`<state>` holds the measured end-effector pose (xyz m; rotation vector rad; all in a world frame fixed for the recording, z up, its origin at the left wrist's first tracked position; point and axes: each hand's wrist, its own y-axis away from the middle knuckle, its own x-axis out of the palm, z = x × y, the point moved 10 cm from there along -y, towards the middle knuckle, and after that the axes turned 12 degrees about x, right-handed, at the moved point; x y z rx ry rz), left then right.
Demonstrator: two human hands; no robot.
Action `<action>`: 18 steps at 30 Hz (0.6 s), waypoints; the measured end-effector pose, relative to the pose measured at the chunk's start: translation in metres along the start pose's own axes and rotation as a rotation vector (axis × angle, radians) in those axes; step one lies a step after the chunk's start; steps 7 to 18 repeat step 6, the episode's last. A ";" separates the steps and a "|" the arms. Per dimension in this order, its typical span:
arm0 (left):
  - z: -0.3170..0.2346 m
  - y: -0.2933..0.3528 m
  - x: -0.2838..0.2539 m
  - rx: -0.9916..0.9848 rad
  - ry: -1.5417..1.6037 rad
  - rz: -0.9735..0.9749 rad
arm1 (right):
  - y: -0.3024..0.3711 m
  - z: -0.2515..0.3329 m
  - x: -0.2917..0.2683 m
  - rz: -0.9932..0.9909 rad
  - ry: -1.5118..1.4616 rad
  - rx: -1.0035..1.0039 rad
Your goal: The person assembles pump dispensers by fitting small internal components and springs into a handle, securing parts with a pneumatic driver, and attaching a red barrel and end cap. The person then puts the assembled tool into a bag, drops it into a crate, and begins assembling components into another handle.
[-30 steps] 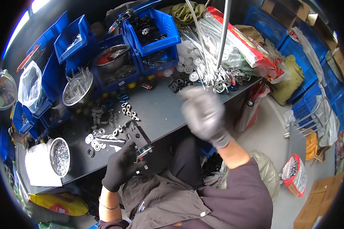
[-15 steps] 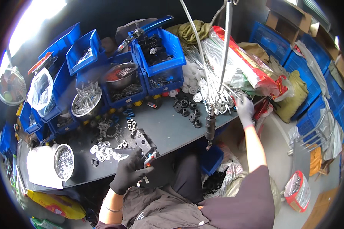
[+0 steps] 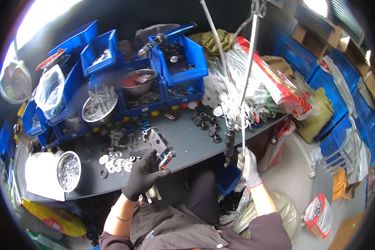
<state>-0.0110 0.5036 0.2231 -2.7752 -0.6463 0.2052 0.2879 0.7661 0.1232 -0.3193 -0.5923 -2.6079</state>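
My left hand (image 3: 142,178), in a black glove, is curled round the lower end of a black metal bracket (image 3: 159,142), thumb underneath. An orange-red piece (image 3: 165,160) shows on the bracket near my thumb. My right hand (image 3: 248,168), in a pale grey glove, is closed on a slim white rod (image 3: 243,135), which stands nearly upright in front of the table edge. The rod's upper end merges with a heap of white rods (image 3: 234,109). A dark-bodied power driver (image 3: 229,143) hangs just left of my right hand, bit downward.
Blue bins (image 3: 183,68) of parts line the table's back. A bowl of springs (image 3: 99,105), a bowl of small metal parts (image 3: 69,171), white washers (image 3: 116,163) and black fittings (image 3: 206,123) sit on the table. A blue bin (image 3: 227,177) lies below its edge.
My right hand has come from the heap toward me and left, now with a white rod in it. My left hand and the bracket have moved slightly away from me.
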 end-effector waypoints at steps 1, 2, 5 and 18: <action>-0.011 0.006 -0.010 0.026 -0.043 -0.041 | 0.010 0.000 0.001 -0.068 0.052 -0.069; -0.018 0.012 -0.021 0.051 -0.088 -0.085 | 0.021 -0.001 0.004 -0.132 0.103 -0.138; -0.007 0.030 -0.053 -0.033 0.090 -0.192 | 0.052 0.005 0.019 -0.125 0.111 -0.327; -0.008 0.032 -0.055 -0.073 0.227 -0.249 | 0.049 -0.001 0.029 -0.100 0.120 -0.311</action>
